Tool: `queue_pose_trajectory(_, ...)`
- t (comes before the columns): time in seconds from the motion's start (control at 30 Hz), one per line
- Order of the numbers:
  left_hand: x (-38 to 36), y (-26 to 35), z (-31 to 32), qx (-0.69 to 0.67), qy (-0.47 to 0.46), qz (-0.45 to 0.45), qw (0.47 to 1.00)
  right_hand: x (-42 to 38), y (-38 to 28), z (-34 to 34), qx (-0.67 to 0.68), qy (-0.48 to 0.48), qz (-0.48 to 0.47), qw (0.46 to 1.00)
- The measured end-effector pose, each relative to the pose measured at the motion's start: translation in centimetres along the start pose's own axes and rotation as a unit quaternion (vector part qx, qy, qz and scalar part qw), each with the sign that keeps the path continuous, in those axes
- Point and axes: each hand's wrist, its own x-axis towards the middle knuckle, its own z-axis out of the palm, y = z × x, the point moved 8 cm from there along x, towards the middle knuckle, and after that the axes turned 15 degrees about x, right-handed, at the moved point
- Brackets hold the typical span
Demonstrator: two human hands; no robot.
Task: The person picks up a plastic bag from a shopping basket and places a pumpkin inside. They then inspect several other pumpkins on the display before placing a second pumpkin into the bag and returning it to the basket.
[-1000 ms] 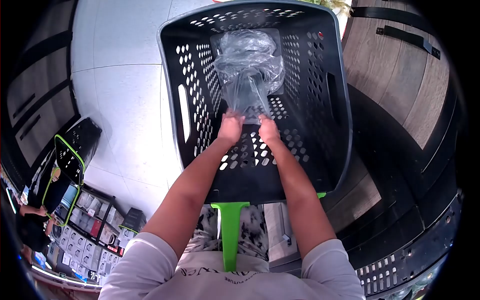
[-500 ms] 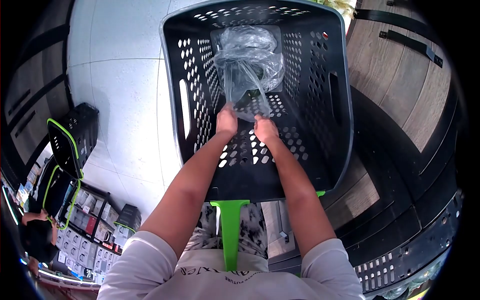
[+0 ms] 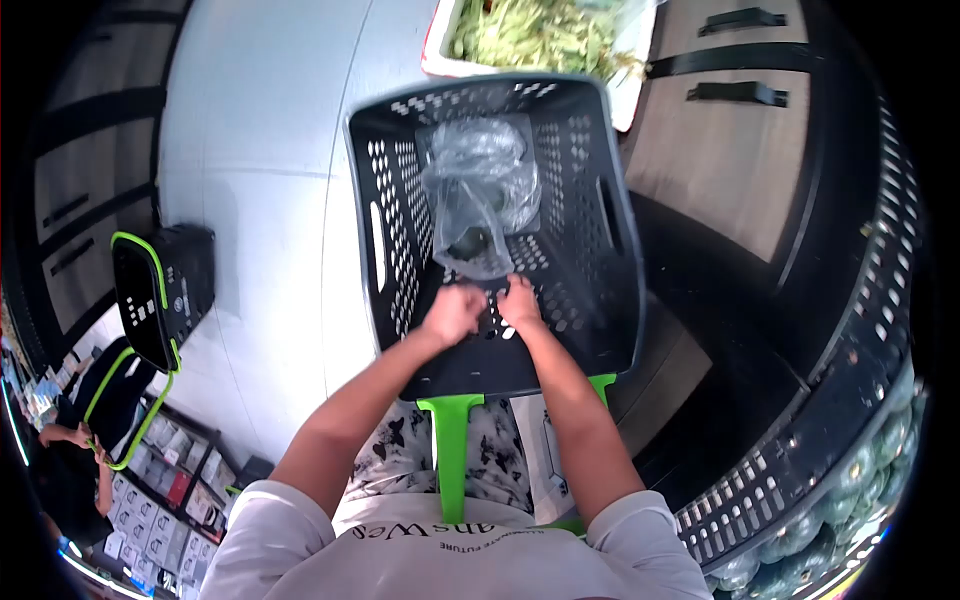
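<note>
A black perforated basket (image 3: 480, 370) with green handle parts (image 3: 453, 460) stands in front of me. Clear plastic bags (image 3: 480, 160) lie inside it toward the far end, and a dark green item (image 3: 472, 242) shows through the nearest one. My right hand (image 3: 518, 302) is at the lower edge of that bag, its fingers pressed together near the plastic; whether they pinch it is hard to tell. Left of it, my left hand (image 3: 456, 312) is curled and slightly blurred, just below the bag and apart from it.
A white crate of leafy greens (image 3: 530, 35) sits beyond the basket. Wood-fronted black cabinets (image 3: 720, 150) stand right. Round green produce (image 3: 850, 470) fills a black rack at lower right. At left, a person (image 3: 75, 470) holds another basket (image 3: 165, 295).
The nearest bag's edge has come down toward me. My left hand has left the bag and moved lower. The view has shifted, showing more of the crate of greens and the rack of produce.
</note>
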Motion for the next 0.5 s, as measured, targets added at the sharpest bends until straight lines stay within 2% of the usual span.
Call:
queue_pose_trajectory(0.03, -2.7, 1.9, 0.1, -0.078, -0.028, 0.013, 0.996, -0.2, 0.3, -0.4, 0.003, -0.008, -0.012, 1.000)
queue_pose_trajectory(0.07, -5.6, 4.4, -0.9, -0.054, -0.017, 0.041, 0.998, -0.1, 1.1, -0.5, -0.001, -0.017, -0.010, 1.000)
queue_pose_trajectory(0.1, -8.6, 6.6, -2.0, 0.002, 0.012, 0.071, 0.997, -0.6, 0.8, -1.3, -0.004, -0.008, -0.057, 0.998)
queue_pose_trajectory(0.17, -13.3, 9.0, -1.6, 0.047, -0.008, 0.127, 0.991, -1.9, 0.5, -2.5, 0.009, 0.006, -0.084, 0.996)
queue_pose_trajectory(0.23, -18.4, 13.0, -1.9, 0.071, -0.064, 0.172, 0.980, -4.0, -0.7, -3.8, -0.053, -0.005, -0.138, 0.989)
queue_pose_trajectory(0.3, -22.1, 14.9, -0.1, 0.078, -0.133, 0.223, 0.962, -4.7, -1.8, -5.8, -0.031, -0.090, -0.083, 0.992)
queue_pose_trajectory(0.37, -24.9, 16.0, 1.3, 0.073, -0.173, 0.220, 0.957, -6.3, -2.5, -7.5, -0.021, -0.155, -0.008, 0.988)
queue_pose_trajectory(0.43, -27.0, 16.6, 2.3, 0.120, -0.174, 0.249, 0.945, -6.5, -3.5, -10.2, 0.161, -0.106, -0.033, 0.981)
queue_pose_trajectory(0.47, -27.6, 16.3, 3.0, 0.125, -0.161, 0.279, 0.938, -8.8, -5.1, -12.2, 0.205, -0.132, 0.044, 0.969)
queue_pose_trajectory(0.5, -28.3, 16.7, 2.7, 0.129, -0.149, 0.308, 0.931, -10.9, -7.0, -14.3, 0.224, -0.136, 0.029, 0.965)
